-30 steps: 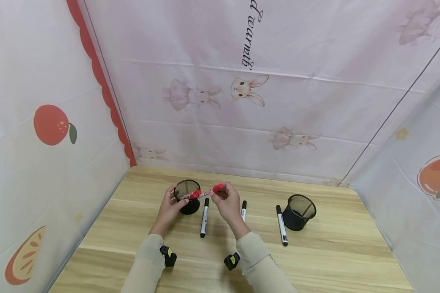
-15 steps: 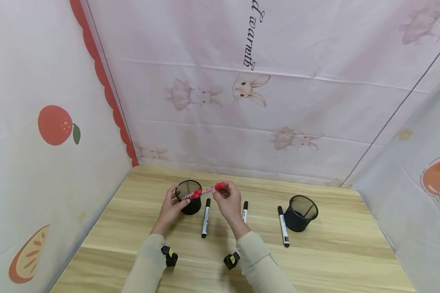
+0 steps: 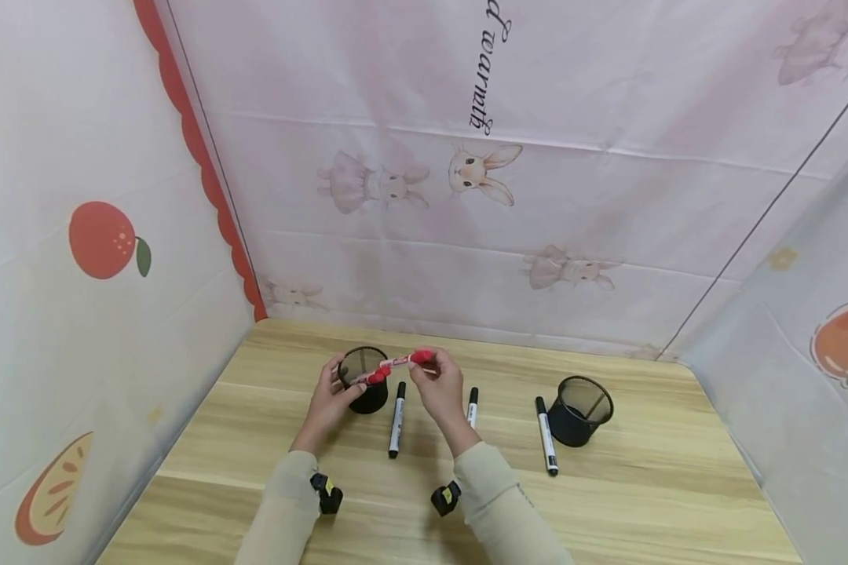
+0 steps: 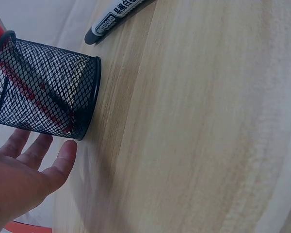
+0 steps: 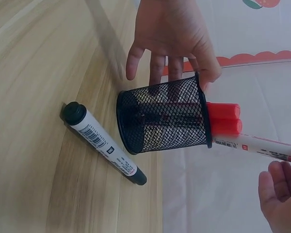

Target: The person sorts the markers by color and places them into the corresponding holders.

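A black mesh pen holder [image 3: 369, 402] stands on the table at the left, with two red-capped markers [image 5: 224, 119] leaning in it. My left hand [image 3: 327, 404] holds this holder from its left side, the thumb at the rim and the fingers behind the mesh. My right hand [image 3: 440, 386] pinches another red marker [image 3: 400, 361] by its red cap end. That marker slants across the holder's mouth, its white barrel beside the two red caps in the right wrist view. Whether its far end is inside the rim is hard to tell.
A black-capped whiteboard marker [image 3: 396, 421] lies just right of the holder. Another black marker [image 3: 473, 408] is partly behind my right wrist. Farther right, a third black marker [image 3: 546, 436] lies against a second mesh holder [image 3: 571, 428]. Printed cloth walls [image 3: 424, 290] border the table.
The red marker in my right hand has tilted to lie flatter, its far end rising slightly. My left hand keeps its place at the holder. The head view has shifted a little.
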`<state>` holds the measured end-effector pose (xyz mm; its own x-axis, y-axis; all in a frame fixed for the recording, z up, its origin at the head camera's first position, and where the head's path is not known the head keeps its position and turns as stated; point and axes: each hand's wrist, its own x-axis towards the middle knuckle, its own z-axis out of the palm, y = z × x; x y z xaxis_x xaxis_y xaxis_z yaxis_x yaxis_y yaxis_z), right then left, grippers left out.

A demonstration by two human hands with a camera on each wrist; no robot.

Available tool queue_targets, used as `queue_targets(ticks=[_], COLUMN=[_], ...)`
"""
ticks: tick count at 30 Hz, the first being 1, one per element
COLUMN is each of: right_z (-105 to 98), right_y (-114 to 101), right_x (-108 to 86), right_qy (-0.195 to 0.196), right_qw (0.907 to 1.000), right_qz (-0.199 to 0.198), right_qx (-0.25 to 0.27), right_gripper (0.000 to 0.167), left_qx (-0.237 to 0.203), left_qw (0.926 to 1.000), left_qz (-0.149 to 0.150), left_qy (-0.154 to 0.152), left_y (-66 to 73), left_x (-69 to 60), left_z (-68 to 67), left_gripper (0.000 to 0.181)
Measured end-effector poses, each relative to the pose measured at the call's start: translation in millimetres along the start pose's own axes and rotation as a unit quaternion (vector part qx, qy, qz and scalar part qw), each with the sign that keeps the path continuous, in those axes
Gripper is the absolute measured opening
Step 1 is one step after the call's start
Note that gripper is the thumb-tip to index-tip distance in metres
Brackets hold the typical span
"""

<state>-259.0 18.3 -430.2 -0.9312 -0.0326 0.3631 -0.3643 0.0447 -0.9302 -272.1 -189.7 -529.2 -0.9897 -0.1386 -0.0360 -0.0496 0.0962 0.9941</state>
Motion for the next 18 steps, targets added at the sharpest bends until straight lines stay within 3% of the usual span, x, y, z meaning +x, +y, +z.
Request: queue_targets(ticks=[3,10,18], right_z=[2,8,12], right_y=[4,41,50], right_x=[2.1,12.5,19.8], right_qy=[-0.001,-0.012,-0.048], right_qw=[0.9998,0.9994,0.9931], right_qz=[-0.008,-0.011,-0.043], right_qx=[-0.016,-0.03,-0.098], right_gripper=[0.018,0.023,0.022], left_qx=[-0.003,-0.002,-0.017], left_qw=[1.0,0.9999,0.9998], left_qz=[0.001,0.011,0.002], left_qy=[0.001,-0.002,-0.012], left_y=[-1.1,-2.3,-3.1], left_x=[1.1,1.3,3.7], left_z=[0.0,0.3,-1.7], left_gripper=[0.071,0.071,0.074])
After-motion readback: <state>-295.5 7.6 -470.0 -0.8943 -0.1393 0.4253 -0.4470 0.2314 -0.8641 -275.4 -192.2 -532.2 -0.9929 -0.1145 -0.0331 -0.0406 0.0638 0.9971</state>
